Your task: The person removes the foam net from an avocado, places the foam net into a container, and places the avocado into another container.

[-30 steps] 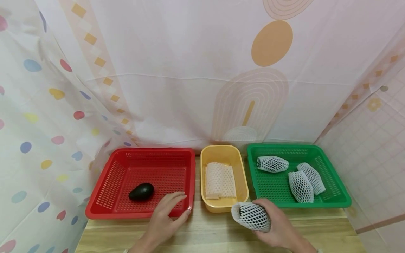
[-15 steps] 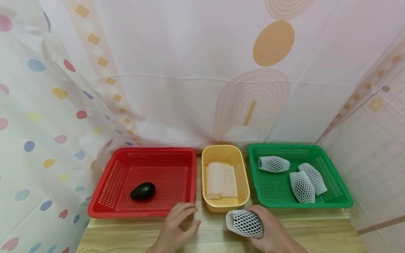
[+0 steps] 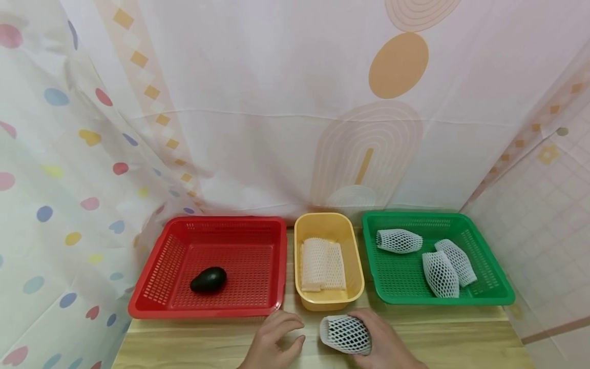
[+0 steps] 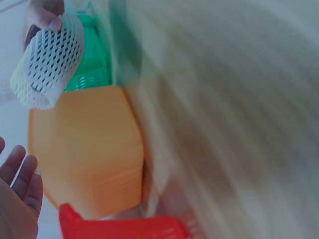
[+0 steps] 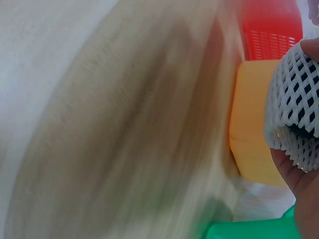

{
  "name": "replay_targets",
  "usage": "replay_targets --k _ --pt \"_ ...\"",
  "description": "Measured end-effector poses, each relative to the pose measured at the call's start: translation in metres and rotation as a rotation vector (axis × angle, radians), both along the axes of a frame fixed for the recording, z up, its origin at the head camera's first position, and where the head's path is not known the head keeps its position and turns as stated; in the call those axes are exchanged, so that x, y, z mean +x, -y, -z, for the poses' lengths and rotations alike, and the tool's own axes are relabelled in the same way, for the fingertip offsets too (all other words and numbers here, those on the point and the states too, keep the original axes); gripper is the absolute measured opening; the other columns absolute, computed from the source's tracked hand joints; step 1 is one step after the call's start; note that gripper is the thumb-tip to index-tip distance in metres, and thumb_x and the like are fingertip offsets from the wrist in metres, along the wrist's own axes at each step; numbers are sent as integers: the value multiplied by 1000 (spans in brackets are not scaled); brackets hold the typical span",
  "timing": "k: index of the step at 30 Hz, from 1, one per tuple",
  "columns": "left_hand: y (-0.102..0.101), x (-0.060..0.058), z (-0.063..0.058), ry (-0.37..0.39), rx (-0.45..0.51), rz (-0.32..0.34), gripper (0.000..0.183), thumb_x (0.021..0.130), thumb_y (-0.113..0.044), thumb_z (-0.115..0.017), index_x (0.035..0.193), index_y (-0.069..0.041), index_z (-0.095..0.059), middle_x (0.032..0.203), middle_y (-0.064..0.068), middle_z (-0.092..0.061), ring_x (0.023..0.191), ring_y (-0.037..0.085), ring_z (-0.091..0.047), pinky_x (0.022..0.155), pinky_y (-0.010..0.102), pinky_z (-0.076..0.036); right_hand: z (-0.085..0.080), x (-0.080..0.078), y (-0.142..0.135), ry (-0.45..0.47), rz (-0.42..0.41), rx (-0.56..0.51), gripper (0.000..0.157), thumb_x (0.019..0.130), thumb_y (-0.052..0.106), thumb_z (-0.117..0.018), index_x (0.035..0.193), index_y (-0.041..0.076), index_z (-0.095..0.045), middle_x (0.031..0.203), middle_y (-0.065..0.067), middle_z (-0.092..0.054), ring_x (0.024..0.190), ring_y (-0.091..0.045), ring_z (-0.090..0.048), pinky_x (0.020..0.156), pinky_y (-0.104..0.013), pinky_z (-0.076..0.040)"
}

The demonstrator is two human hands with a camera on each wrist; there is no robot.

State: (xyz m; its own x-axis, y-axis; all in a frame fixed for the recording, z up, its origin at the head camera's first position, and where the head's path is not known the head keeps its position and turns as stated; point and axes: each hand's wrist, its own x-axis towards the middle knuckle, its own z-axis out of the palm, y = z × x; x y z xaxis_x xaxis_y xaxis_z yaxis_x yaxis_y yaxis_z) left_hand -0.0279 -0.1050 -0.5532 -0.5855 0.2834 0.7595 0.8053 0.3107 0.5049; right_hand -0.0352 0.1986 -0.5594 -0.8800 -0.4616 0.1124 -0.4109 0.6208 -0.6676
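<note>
One white foam-net sleeve point(image 3: 345, 335), tubular, dark contents point(image 5: 301, 131) visible through its diamond mesh, lying sideways, open end leftward, gripped in the right hand point(image 3: 381, 342) near the yellow tub point(image 3: 325, 306).

The bare left hand point(image 3: 274, 342) has its fingers point(image 3: 285, 322) loosely bent, thumb point(image 3: 295, 348) apart from them. Near it, on its thumb side, the bare right hand point(image 3: 380, 340) curls in a grip.

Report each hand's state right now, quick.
Left hand: open, holding nothing.
Right hand: closed, holding a white foam net sleeve with a dark fruit, likely an avocado, inside.
</note>
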Motion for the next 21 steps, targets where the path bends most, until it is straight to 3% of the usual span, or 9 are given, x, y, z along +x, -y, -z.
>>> replay_targets --k 9,16,21 --pt "-7 4 26 80 -90 19 34 73 3 -83 104 -9 -77 104 -1 -71 96 13 -67 89 21 -52 20 1 5 -23 -24 29 75 68 23 -93 135 14 -60 125 7 -63 109 -9 -60 90 -36 -55" --pt "-17 10 32 267 -171 -19 28 78 9 -79 101 -7 -80 101 -4 -71 95 11 -67 85 20 -54 28 -2 8 70 -41 53 70 76 29 -89 138 22 -57 126 10 -61 110 -8 -59 91 -35 -54" --pt "-21 10 32 413 -187 15 20 90 4 -76 108 -5 -81 106 -3 -72 99 13 -67 84 27 -58 32 -3 11 107 -54 42 67 80 33 -88 138 20 -57 126 8 -60 111 -8 -59 92 -36 -54"
